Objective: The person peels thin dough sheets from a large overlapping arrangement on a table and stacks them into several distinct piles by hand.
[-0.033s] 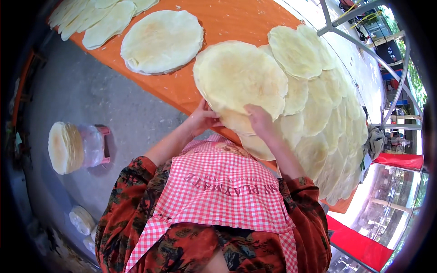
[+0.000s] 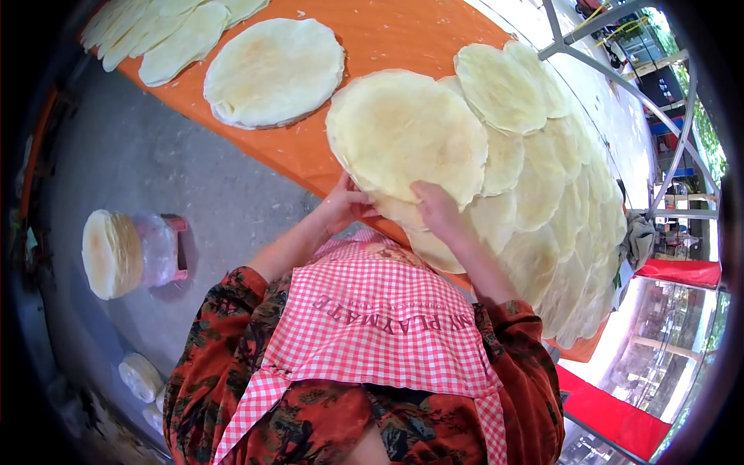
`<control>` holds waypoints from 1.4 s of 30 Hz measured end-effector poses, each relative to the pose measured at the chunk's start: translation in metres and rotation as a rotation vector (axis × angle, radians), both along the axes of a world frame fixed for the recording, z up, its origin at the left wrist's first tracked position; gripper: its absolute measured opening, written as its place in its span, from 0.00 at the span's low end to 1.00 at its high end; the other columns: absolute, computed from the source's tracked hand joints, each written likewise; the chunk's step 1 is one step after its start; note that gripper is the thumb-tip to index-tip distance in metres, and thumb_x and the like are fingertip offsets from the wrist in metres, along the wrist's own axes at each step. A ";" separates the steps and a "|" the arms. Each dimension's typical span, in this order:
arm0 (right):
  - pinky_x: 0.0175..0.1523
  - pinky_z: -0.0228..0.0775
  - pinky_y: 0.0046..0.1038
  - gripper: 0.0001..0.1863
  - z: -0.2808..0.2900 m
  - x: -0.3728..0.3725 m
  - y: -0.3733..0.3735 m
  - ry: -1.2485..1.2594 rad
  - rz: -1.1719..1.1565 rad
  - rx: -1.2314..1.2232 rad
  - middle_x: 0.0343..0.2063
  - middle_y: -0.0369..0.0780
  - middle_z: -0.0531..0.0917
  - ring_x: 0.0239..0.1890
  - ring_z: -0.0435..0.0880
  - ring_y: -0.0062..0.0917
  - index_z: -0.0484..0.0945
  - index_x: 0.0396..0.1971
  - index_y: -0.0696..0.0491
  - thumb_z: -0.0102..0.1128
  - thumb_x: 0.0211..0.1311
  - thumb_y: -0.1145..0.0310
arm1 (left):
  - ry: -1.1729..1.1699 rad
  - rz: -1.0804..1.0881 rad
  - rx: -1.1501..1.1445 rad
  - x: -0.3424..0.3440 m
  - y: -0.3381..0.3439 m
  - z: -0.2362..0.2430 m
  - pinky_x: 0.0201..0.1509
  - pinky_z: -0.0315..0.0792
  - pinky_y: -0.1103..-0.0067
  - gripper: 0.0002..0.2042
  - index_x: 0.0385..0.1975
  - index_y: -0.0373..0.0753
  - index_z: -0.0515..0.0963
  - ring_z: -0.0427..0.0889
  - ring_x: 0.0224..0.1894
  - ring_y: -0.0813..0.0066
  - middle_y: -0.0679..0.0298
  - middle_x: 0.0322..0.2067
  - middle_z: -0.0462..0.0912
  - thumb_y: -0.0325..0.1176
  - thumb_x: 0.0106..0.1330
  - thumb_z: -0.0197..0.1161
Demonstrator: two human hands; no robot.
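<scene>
A large round, pale flatbread (image 2: 407, 128) lies in front of me on the orange-covered table (image 2: 387, 35), over the edge of other flatbreads. My left hand (image 2: 346, 204) is closed on its near left edge, with the thumb at the rim. My right hand (image 2: 438, 209) pinches the near edge farther right; its fingertips are partly hidden. Between my hands, the rim of a lower flatbread (image 2: 397, 211) shows. To the right, many thin flatbreads (image 2: 535, 182) overlap in a wide spread.
A round stack of flatbreads (image 2: 275, 71) sits to the left on the table, with more overlapping flatbreads (image 2: 182, 46) beyond. On the grey floor, another stack (image 2: 108, 254) stands by a pink stool (image 2: 178, 246). Metal frame poles (image 2: 620, 81) rise at far right.
The view shifts very slightly. My right hand moves a little to the left along the flatbread's near edge; my left hand stays on the rim.
</scene>
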State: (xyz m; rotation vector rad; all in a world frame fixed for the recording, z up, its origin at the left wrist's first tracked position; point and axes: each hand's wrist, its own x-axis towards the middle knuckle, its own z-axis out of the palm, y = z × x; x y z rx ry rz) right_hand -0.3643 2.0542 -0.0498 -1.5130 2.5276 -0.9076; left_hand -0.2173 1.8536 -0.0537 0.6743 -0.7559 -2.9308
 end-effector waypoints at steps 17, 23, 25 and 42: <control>0.65 0.59 0.37 0.34 0.007 -0.010 0.024 -0.094 0.240 0.161 0.57 0.49 0.71 0.61 0.68 0.41 0.65 0.58 0.60 0.61 0.57 0.54 | 0.004 -0.002 -0.014 -0.006 0.010 -0.014 0.51 0.78 0.70 0.37 0.64 0.48 0.55 0.74 0.55 0.64 0.62 0.57 0.69 0.18 0.55 0.64; 0.64 0.61 0.37 0.28 0.005 -0.010 0.027 -0.090 0.227 0.107 0.55 0.50 0.73 0.59 0.70 0.42 0.66 0.57 0.61 0.56 0.60 0.60 | -0.019 0.001 -0.079 -0.006 0.011 -0.014 0.51 0.78 0.70 0.36 0.63 0.47 0.56 0.76 0.52 0.64 0.62 0.55 0.70 0.17 0.55 0.61; 0.63 0.62 0.37 0.28 0.006 -0.008 0.026 -0.077 0.218 0.102 0.53 0.51 0.73 0.58 0.71 0.42 0.66 0.56 0.61 0.55 0.59 0.61 | -0.023 0.010 -0.092 -0.006 0.012 -0.019 0.49 0.79 0.69 0.35 0.63 0.46 0.56 0.77 0.51 0.63 0.61 0.54 0.71 0.17 0.55 0.59; 0.60 0.62 0.41 0.33 0.001 0.034 -0.007 0.207 0.208 0.091 0.52 0.53 0.73 0.55 0.72 0.46 0.61 0.58 0.64 0.52 0.48 0.70 | -0.177 0.361 -0.534 -0.025 0.038 -0.071 0.49 0.77 0.69 0.35 0.62 0.42 0.55 0.74 0.53 0.60 0.56 0.54 0.71 0.18 0.52 0.59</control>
